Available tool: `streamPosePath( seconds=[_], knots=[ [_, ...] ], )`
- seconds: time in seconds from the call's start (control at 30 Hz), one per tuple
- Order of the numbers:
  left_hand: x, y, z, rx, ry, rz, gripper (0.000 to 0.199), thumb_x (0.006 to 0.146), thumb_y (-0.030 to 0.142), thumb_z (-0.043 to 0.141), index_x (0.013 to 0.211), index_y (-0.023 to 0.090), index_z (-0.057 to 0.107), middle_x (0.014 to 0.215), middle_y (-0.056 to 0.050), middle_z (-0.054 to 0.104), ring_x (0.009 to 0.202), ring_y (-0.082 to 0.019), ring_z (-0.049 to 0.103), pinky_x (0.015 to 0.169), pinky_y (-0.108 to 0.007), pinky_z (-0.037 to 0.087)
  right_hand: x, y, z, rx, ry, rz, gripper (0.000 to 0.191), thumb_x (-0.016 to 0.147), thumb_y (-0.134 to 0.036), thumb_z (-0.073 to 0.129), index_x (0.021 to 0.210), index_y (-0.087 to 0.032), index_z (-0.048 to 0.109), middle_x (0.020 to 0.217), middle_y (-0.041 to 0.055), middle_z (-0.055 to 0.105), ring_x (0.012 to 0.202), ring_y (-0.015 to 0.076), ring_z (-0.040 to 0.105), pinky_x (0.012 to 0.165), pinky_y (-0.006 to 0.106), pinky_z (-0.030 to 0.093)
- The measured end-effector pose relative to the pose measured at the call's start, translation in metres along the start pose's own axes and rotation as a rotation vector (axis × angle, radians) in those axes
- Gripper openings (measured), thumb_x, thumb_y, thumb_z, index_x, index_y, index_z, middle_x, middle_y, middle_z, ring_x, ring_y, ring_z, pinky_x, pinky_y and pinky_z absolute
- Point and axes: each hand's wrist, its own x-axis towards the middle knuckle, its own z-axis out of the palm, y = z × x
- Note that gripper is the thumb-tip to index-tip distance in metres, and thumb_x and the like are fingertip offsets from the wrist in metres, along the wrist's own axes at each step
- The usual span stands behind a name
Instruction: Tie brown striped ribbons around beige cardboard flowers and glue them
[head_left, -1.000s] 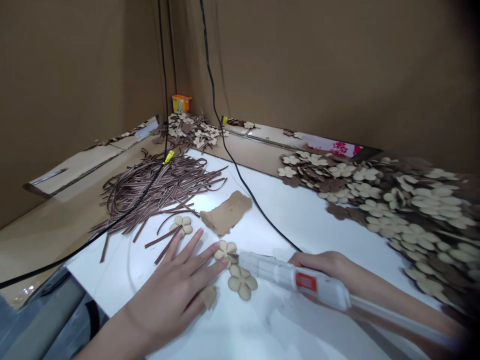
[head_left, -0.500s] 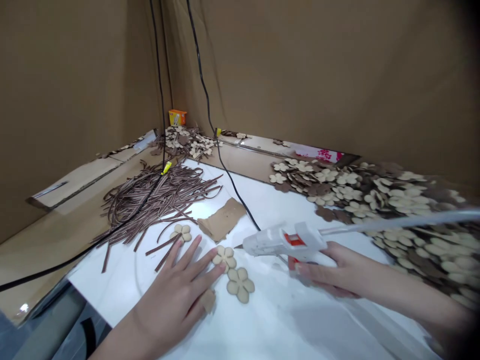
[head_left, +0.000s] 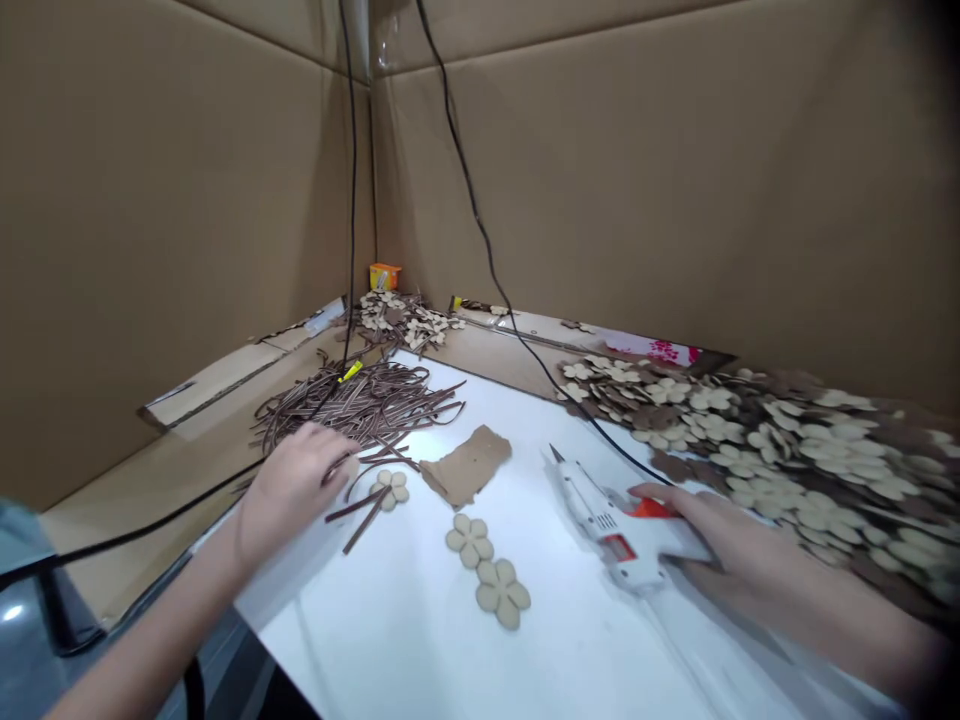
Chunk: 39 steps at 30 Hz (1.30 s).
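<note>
My right hand (head_left: 697, 535) grips a white and red glue gun (head_left: 611, 530) over the white board (head_left: 390, 620), its metal tip pointing up and left. My left hand (head_left: 307, 465) is at the near edge of a heap of brown strips (head_left: 375, 395), its fingers curled; what they hold, if anything, is hidden. Two beige flower shapes, an upper one (head_left: 469, 541) and a lower one (head_left: 503, 593), lie touching on the board. Another flower (head_left: 389, 489) lies beside my left hand with strips across it. A torn brown cardboard piece (head_left: 466, 467) lies between them.
Beige and brown flower pieces (head_left: 832, 450) are piled along the right, and a smaller pile (head_left: 405, 320) sits in the back corner by an orange tub (head_left: 385, 277). A black cord (head_left: 480, 225) hangs down toward the glue gun. Cardboard walls (head_left: 637, 190) stand behind.
My left hand has left the flowers and moved up-left to the strips, its fingers now curled. The glue gun has swung away from the flowers to the right and turned. The view has shifted.
</note>
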Motion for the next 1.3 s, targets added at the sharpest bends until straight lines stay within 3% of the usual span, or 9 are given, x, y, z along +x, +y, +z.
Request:
streamPosePath(
  seconds=[0.13,0.27,0.43,0.53,0.7,0.9,1.03,1.17,1.3],
  knots=[
    [0.038,-0.014,-0.001,0.074,-0.003,-0.110,0.032,0.087,0.041,0.037,0.086,0.016,0.058,0.084,-0.011,0.064,0.089,-0.029,0.053,0.071,-0.038,0.045,-0.008,0.008,0.006,0.087,-0.065,0.025,0.049,0.072,-0.018,0.047,0.121,-0.021,0.048,0.117,0.0148,0.059,0.110,0.0310,0.055,0.091,0.036,0.047],
    [0.057,-0.013,0.006,0.112,-0.025,-0.066,0.031,0.086,0.043,0.039,0.080,0.017,0.055,0.081,-0.011,0.062,0.090,-0.029,0.052,0.073,-0.037,0.043,-0.010,0.019,0.015,0.152,-0.012,0.016,0.049,0.074,-0.019,0.046,0.123,-0.022,0.048,0.121,0.0144,0.056,0.114,0.0311,0.051,0.094,0.039,0.044],
    [0.076,-0.004,0.010,0.141,0.023,-0.028,0.033,0.087,0.041,0.038,0.092,0.013,0.054,0.090,-0.015,0.060,0.095,-0.031,0.048,0.078,-0.040,0.041,-0.005,0.018,0.018,0.140,0.082,-0.064,0.040,0.074,-0.021,0.045,0.113,-0.020,0.055,0.112,0.0152,0.059,0.107,0.0329,0.053,0.090,0.044,0.043],
    [0.092,-0.001,0.007,0.135,0.028,0.070,0.029,0.090,0.027,0.033,0.104,0.012,0.053,0.100,-0.016,0.056,0.101,-0.030,0.044,0.084,-0.041,0.038,-0.003,0.014,0.014,0.097,0.071,-0.080,0.038,0.071,-0.017,0.044,0.107,-0.020,0.058,0.107,0.0134,0.060,0.105,0.0316,0.054,0.090,0.043,0.043],
    [0.117,-0.013,-0.004,0.067,-0.105,0.375,0.023,0.084,0.021,0.046,0.099,0.028,0.063,0.104,-0.005,0.056,0.101,-0.023,0.043,0.087,-0.034,0.034,-0.005,0.017,0.005,-0.001,-0.020,-0.110,0.057,0.069,-0.011,0.044,0.125,-0.020,0.046,0.119,0.0112,0.056,0.111,0.0276,0.051,0.094,0.043,0.042],
    [0.124,-0.032,0.003,-0.026,-0.133,0.481,0.015,0.081,0.027,0.054,0.077,0.024,0.067,0.099,-0.003,0.058,0.097,-0.021,0.043,0.087,-0.032,0.033,-0.016,0.014,-0.005,-0.063,0.108,-0.096,0.061,0.066,-0.008,0.040,0.126,-0.020,0.045,0.122,0.0091,0.054,0.112,0.0266,0.050,0.092,0.042,0.043],
    [0.125,-0.045,0.006,-0.098,-0.063,0.454,0.020,0.084,0.032,0.050,0.082,0.021,0.067,0.098,-0.004,0.058,0.100,-0.021,0.041,0.091,-0.032,0.031,-0.019,0.008,-0.015,-0.068,0.137,-0.136,0.054,0.069,-0.006,0.038,0.120,-0.021,0.049,0.119,0.0093,0.055,0.110,0.0264,0.051,0.089,0.040,0.044],
    [0.125,-0.056,0.009,-0.135,-0.078,0.453,0.018,0.080,0.035,0.057,0.089,0.025,0.068,0.102,-0.003,0.061,0.099,-0.022,0.043,0.090,-0.034,0.032,-0.015,0.003,-0.021,-0.111,0.112,-0.203,0.049,0.075,-0.007,0.037,0.119,-0.024,0.048,0.121,0.0083,0.052,0.112,0.0255,0.047,0.089,0.041,0.042],
    [0.123,-0.057,0.013,-0.160,-0.062,0.452,0.012,0.077,0.034,0.061,0.079,0.027,0.070,0.104,-0.002,0.062,0.101,-0.023,0.042,0.090,-0.036,0.031,-0.013,-0.013,-0.025,-0.141,0.141,-0.274,0.039,0.083,-0.013,0.035,0.117,-0.026,0.050,0.118,0.0074,0.054,0.112,0.0255,0.044,0.090,0.043,0.039]
  ],
)
